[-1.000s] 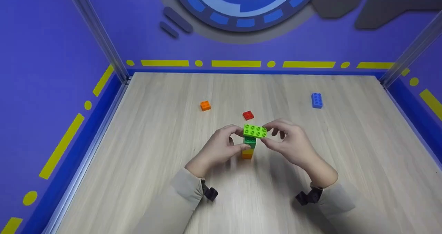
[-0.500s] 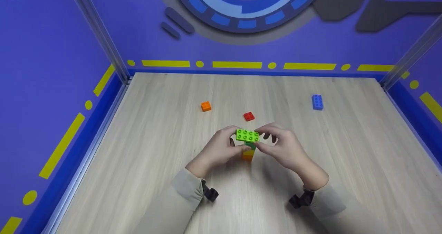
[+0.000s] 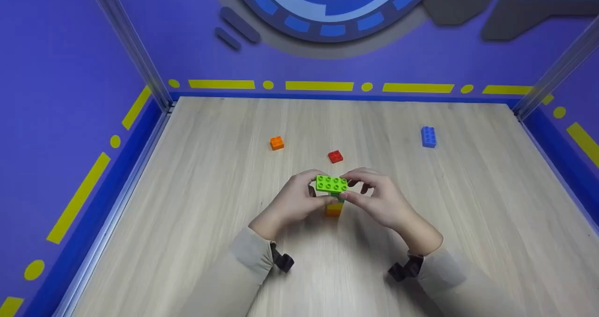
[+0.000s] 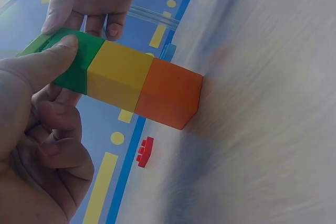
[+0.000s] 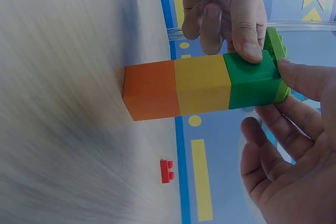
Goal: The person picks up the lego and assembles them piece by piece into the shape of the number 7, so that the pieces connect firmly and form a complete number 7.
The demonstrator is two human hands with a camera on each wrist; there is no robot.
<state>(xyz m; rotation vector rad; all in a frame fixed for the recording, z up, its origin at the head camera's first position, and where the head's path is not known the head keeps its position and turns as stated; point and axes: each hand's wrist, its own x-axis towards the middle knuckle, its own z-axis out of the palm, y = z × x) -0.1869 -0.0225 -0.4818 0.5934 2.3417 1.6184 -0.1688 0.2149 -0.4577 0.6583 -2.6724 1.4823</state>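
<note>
A tower of toy building bricks stands upright on the table, with an orange brick [image 4: 168, 93] at the bottom, a yellow brick [image 4: 118, 72] over it and a dark green brick [image 5: 254, 85] above. My left hand [image 3: 299, 197] pinches the dark green brick between thumb and fingers. On top sits a flat light green brick [image 3: 331, 184] with two rows of studs, overhanging the tower to the left in the head view. My right hand [image 3: 379, 195] pinches its right end, thumb in front and fingers behind.
Beyond the hands lie a small red brick [image 3: 335, 156] and, further left, a small orange brick [image 3: 276, 143]. A longer blue brick [image 3: 428, 136] lies at the back right. Blue printed walls [image 3: 281, 64] enclose the wooden table [image 3: 224, 134] at the back and sides.
My right hand has moved left with the light green brick, shifting it leftward over the dark green brick. My left hand keeps its grip on the tower in the same place.
</note>
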